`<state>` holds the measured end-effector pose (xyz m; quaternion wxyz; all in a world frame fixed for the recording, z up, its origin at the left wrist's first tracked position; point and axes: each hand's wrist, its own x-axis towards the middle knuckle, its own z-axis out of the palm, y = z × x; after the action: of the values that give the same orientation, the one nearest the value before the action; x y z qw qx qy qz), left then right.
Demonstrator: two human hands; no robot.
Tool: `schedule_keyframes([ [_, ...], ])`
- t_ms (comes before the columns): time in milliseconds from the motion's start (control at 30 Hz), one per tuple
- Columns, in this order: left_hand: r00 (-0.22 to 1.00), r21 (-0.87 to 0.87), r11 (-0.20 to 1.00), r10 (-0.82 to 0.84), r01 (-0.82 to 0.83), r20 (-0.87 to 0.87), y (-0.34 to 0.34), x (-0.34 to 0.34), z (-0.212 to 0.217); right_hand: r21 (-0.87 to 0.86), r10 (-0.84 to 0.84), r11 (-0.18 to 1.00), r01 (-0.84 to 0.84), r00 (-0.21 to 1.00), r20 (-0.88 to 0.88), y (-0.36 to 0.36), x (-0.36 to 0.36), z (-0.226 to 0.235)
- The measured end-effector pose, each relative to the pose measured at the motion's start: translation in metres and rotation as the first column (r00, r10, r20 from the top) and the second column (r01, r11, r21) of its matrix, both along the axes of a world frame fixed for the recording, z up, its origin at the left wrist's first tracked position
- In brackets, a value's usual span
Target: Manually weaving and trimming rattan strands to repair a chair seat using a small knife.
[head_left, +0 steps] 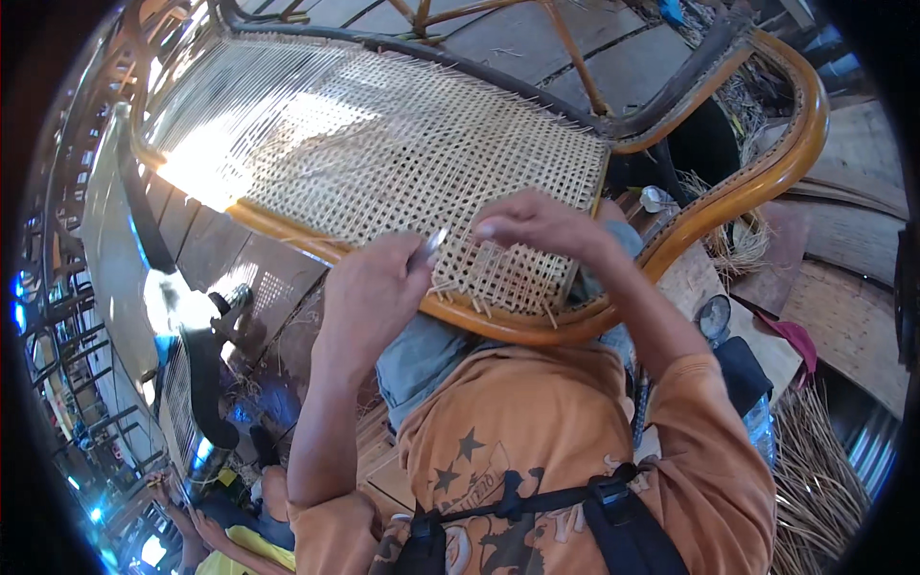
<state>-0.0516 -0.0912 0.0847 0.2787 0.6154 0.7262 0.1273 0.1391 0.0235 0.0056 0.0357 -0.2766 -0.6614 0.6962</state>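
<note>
A woven cane seat panel (402, 153) in a curved wooden chair frame (767, 172) lies tilted across my lap. My left hand (369, 292) rests on the near edge of the weave and grips a small metal tool (431, 244) whose tip points at the cane. My right hand (537, 225) hovers just right of it, fingers pinched together on a thin cane strand at the panel's near edge. Loose strand ends (479, 302) stick out along the front rail.
Bundles of loose cane strips (815, 460) lie on the floor at the right. A dark round object (714, 316) sits beside my right elbow. Another chair part with a black armrest (201, 364) stands at the left, and a person in yellow (240, 546) sits at the lower left.
</note>
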Motion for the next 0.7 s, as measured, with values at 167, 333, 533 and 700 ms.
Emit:
schedule_keyframes([
  [167, 0.989, -0.02, 0.994, -0.11, 0.109, -0.094, 0.048, 0.019, -0.048, 0.176, -0.057, 0.984, 0.007, 0.958, 0.28, 0.024, 0.033, -0.014],
  [333, 0.929, -0.253, 0.94, -0.288, 0.227, -0.235, 0.072, 0.025, -0.073, 0.426, -0.213, 0.905, -0.007, 0.859, 0.466, 0.018, 0.047, -0.02],
  [533, 0.794, -0.423, 0.79, -0.566, 0.444, -0.223, 0.09, 0.04, -0.082, 0.572, -0.299, 0.816, -0.082, 0.787, 0.54, 0.002, 0.045, -0.021],
  [700, 0.727, -0.465, 0.751, -0.627, 0.468, -0.28, 0.104, 0.067, -0.066, 0.615, -0.355, 0.777, -0.134, 0.714, 0.604, -0.009, 0.043, -0.02],
])
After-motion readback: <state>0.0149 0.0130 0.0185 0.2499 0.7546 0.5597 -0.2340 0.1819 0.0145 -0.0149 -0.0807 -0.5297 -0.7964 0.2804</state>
